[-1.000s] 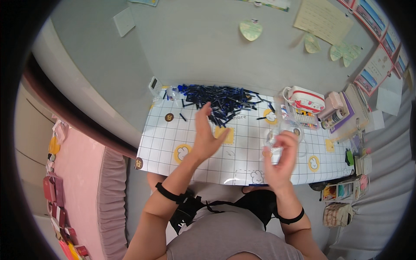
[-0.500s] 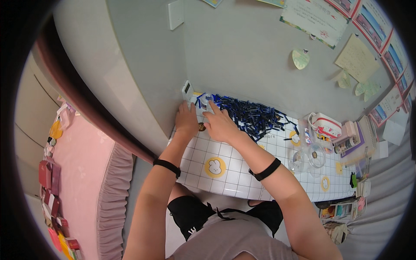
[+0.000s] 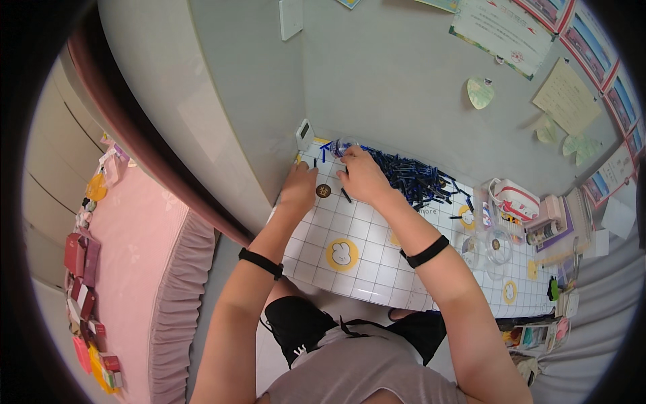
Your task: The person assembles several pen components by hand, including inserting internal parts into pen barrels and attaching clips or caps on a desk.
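At the table's far left, my left hand (image 3: 299, 188) has its fingers curled, with a small dark ink cartridge (image 3: 315, 163) at the fingertips; it seems pinched there. My right hand (image 3: 367, 176) reaches to a clear plastic jar (image 3: 343, 146) with blue pieces showing in it. Thumb and fingers of that hand are apart, the fingertips close to or touching the jar's near side. Another dark cartridge (image 3: 346, 195) lies by the thumb. Right of the jar spreads a heap of blue and black ink cartridges (image 3: 414, 178). Several loose blue ones (image 3: 324, 153) lie left of the jar.
A round dark sticker or disc (image 3: 323, 191) lies between my hands on the white gridded table (image 3: 309, 229). A small white display device (image 3: 305, 135) stands in the corner. To the right are clear containers (image 3: 498, 249), a white-and-red pouch (image 3: 515, 200) and notebooks (image 3: 562, 215).
The view has shifted, so the table sits slightly further right. My left hand has drawn back toward me, a dark cartridge now at its fingertips. My right hand has lost its pointing shape; its fingers curl more.
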`<action>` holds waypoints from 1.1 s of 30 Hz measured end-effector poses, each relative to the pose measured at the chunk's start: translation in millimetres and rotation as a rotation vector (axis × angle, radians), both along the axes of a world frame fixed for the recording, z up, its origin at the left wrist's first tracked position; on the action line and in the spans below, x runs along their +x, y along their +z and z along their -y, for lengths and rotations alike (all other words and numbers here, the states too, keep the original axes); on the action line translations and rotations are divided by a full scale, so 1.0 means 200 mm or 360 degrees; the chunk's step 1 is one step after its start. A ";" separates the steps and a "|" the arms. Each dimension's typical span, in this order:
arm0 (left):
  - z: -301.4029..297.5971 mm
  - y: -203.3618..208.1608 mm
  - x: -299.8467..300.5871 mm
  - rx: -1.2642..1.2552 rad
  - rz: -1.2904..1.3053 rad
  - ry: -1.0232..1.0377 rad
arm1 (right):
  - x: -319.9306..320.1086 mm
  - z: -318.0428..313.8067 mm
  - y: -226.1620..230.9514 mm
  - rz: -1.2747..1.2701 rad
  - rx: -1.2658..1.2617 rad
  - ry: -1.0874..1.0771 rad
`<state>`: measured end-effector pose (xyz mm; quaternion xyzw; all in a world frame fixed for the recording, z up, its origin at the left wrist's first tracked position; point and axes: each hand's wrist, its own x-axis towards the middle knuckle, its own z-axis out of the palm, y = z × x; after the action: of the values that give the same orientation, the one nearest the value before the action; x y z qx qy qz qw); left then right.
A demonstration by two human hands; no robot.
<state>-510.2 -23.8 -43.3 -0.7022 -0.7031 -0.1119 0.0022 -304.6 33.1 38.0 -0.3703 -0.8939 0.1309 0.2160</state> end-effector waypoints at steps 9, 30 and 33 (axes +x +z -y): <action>0.27 0.06 0.05 0.0058 0.0446 -0.0092 | 0.28 0.48 0.15 0.0208 -0.0283 0.0109; 0.88 -0.01 0.09 0.0653 0.0770 -0.0004 | 0.22 0.87 -0.11 0.0064 -0.0032 0.0139; 0.91 -0.04 0.05 0.0655 0.0696 0.0020 | 0.16 0.86 -0.13 0.0032 -0.0110 0.0191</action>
<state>-500.1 -205.7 -52.3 -0.6418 -0.6538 -0.4007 -0.0064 -272.0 -138.9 12.0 -0.3246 -0.9115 0.1706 0.1860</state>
